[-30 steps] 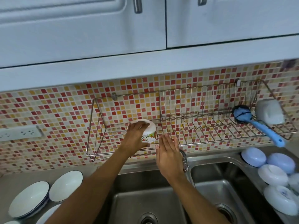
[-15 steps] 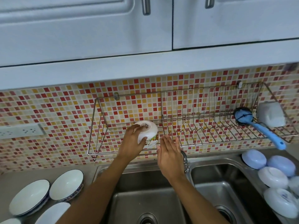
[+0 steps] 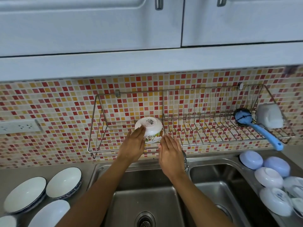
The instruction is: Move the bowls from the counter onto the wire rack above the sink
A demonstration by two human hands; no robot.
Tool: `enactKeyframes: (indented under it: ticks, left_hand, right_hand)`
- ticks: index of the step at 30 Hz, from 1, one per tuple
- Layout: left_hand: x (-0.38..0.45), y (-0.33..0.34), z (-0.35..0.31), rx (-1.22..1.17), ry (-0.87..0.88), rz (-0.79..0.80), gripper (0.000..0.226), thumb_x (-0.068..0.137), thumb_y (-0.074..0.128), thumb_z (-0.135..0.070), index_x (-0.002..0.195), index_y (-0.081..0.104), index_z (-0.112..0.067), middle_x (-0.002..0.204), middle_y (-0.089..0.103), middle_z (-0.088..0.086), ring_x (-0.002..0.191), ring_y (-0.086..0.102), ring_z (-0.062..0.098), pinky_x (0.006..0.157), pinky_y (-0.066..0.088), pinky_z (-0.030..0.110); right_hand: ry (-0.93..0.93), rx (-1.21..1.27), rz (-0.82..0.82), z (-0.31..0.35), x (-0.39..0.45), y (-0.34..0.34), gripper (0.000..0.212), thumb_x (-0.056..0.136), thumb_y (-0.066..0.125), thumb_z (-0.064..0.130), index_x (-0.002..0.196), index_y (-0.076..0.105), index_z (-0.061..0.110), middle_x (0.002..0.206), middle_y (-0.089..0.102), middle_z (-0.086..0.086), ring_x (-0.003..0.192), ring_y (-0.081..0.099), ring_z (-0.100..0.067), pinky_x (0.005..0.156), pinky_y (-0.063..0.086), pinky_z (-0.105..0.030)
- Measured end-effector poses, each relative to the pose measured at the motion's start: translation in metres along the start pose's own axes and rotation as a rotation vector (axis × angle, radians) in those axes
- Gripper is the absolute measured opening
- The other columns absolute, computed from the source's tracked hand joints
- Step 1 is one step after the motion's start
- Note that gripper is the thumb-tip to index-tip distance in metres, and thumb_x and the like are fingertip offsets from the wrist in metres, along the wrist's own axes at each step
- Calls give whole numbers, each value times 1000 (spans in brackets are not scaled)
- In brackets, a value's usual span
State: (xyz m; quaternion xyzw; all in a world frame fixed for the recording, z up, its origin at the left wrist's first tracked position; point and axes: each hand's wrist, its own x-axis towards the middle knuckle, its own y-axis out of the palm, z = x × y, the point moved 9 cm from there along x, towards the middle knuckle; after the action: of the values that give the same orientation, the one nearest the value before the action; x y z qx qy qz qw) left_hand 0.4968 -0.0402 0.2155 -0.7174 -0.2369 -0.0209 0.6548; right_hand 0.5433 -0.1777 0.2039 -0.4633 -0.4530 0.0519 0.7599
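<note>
A small white bowl with a cartoon print (image 3: pixel 151 128) sits upside down on the left part of the wire rack (image 3: pixel 213 140) on the tiled wall. My left hand (image 3: pixel 132 148) lies flat against the bowl's left side with straight fingers, not wrapped around it. My right hand (image 3: pixel 170 154) is open just below and to the right of the bowl, apart from it. White bowls with blue rims (image 3: pixel 64 182) stand on the counter at the left. Upturned white and pale blue bowls (image 3: pixel 268 177) lie on the counter at the right.
A blue dish brush (image 3: pixel 260 130) and a white container (image 3: pixel 269 117) occupy the rack's right end. The double steel sink (image 3: pixel 147 202) lies below my arms, with the faucet (image 3: pixel 185 159) behind my right hand. Cabinets hang close above the rack.
My left hand was gripping the bowl at the rack; its fingers have now straightened and the bowl rests base up on the wires. My right hand stayed nearly still.
</note>
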Motion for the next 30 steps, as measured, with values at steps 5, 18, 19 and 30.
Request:
enactKeyframes:
  ticks: [5, 18, 19, 30]
  left_hand:
    - [-5, 4, -5, 98, 50, 23, 66, 94, -3, -46, 151, 13, -16, 159, 18, 1, 147, 14, 13, 121, 2, 35]
    - [-59, 12, 13, 146, -70, -61, 61, 99, 6, -49, 151, -4, -19, 159, -2, 6, 148, -2, 28, 117, -4, 47]
    - [-72, 15, 18, 125, -78, -61, 60, 99, 9, -47, 151, -7, -21, 160, -6, 4, 147, -7, 27, 118, -4, 47]
    - [-273, 43, 201, -41, -657, 128, 69, 99, 20, -50, 150, -11, -16, 159, -17, 6, 145, -19, 24, 118, -12, 40]
  right_hand:
    - [-74, 105, -25, -3, -1, 2, 45, 100, 33, 37, 121, 66, 14, 122, 68, -1, 116, 60, -15, 112, 27, -35]
    - [100, 119, 58, 11, -24, 13, 55, 97, 33, 46, 144, 38, 17, 155, 31, -9, 146, 18, -28, 117, 16, -48]
    - [128, 177, 41, 18, -31, 14, 58, 97, 38, 44, 148, 33, 17, 159, 20, -10, 148, 8, -29, 115, 19, -47]
    - [-2, 468, 687, 183, -169, 143, 78, 91, 54, 50, 152, 11, 28, 161, -2, -15, 147, 8, -36, 115, 26, -49]
